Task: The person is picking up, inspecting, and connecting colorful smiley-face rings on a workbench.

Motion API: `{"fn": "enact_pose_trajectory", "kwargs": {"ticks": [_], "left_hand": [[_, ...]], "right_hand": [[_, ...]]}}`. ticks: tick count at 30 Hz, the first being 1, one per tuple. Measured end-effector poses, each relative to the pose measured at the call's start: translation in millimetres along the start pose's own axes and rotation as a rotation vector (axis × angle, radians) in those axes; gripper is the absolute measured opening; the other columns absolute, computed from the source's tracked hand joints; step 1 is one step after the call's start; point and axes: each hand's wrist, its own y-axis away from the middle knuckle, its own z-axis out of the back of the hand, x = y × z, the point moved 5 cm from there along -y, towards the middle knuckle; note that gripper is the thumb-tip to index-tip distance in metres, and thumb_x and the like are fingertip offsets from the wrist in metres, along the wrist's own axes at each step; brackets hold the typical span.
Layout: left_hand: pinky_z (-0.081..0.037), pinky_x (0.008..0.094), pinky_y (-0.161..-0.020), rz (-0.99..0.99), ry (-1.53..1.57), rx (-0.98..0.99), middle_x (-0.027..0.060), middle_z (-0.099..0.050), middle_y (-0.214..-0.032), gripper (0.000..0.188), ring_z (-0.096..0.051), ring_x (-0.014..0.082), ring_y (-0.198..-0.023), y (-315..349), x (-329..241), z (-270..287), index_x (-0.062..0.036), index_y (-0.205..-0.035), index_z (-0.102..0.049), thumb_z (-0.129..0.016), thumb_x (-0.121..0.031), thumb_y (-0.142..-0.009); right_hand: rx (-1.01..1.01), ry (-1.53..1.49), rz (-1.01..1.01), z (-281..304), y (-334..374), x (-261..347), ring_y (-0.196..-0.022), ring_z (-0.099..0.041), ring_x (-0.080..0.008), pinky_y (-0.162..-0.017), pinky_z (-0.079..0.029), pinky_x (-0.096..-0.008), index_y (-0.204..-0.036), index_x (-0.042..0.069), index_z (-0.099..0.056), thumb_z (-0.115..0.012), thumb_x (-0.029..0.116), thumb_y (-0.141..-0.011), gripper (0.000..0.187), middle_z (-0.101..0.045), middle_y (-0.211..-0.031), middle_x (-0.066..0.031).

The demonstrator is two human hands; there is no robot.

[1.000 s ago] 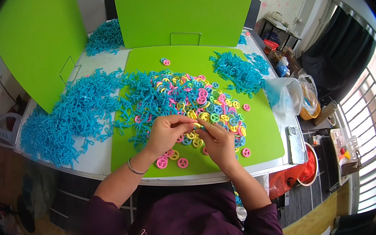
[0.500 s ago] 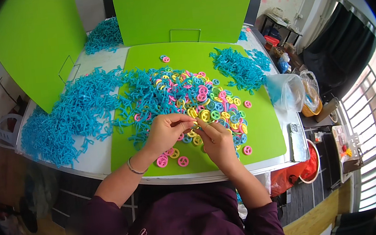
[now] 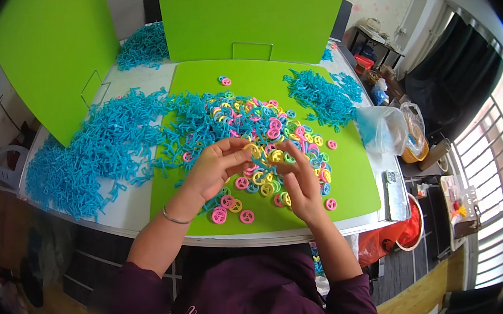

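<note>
Above the front of a mixed pile of small pink, yellow, green and blue plastic wheels (image 3: 274, 132), my left hand (image 3: 209, 172) pinches a yellow plastic wheel (image 3: 253, 149) between thumb and fingertips. Just to its right, my right hand (image 3: 304, 187) has its fingers apart, with nothing visibly held. Blue branched plastic pieces (image 3: 191, 123) lie heaped against the left side of the wheels. Several loose wheels, among them a pink wheel (image 3: 246, 217), lie near the front edge of the green mat (image 3: 352, 199).
More blue pieces form a large heap (image 3: 97, 154) at the left and a smaller one (image 3: 321, 97) at the right. Green boards (image 3: 256, 14) stand at the back and left. A clear plastic bag (image 3: 381, 129) and a phone (image 3: 395, 194) lie along the table's right edge.
My hands have come apart from each other. The right hand's fingers have spread and moved slightly right, while the left hand keeps its pinch. The view has shifted a little.
</note>
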Motion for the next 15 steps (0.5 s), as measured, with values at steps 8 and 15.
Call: {"fn": "enact_pose_trajectory", "kwargs": {"ticks": [8, 15], "left_hand": [[-0.051, 0.0296, -0.072, 0.216, -0.576, 0.113, 0.0060, -0.067, -0.092, 0.024, -0.065, 0.0181, -0.082, 12, 3, -14, -0.0078, -0.108, -0.064, -0.063, -0.022, -0.089], [-0.046, 0.0425, -0.076, -0.413, -1.840, -0.053, 0.0104, -0.059, -0.078, 0.017, -0.057, 0.0288, -0.084, 23, -19, 19, -0.0129, -0.083, -0.071, -0.075, -0.019, -0.068]], "right_hand": [[0.198, 0.519, 0.479, -10, 2, 25, -0.102, -0.060, -0.0279, -0.085, -0.049, -0.0363, -0.094, 0.004, -0.067, -0.067, -0.006, -0.070, 0.026, -0.065, -0.102, -0.0147], [0.066, -0.136, -0.196, 6, 2, -7, -0.091, -0.061, -0.0162, -0.083, -0.049, -0.0303, -0.104, -0.003, -0.061, -0.055, 0.005, -0.093, 0.015, -0.063, -0.096, -0.0090]]}}
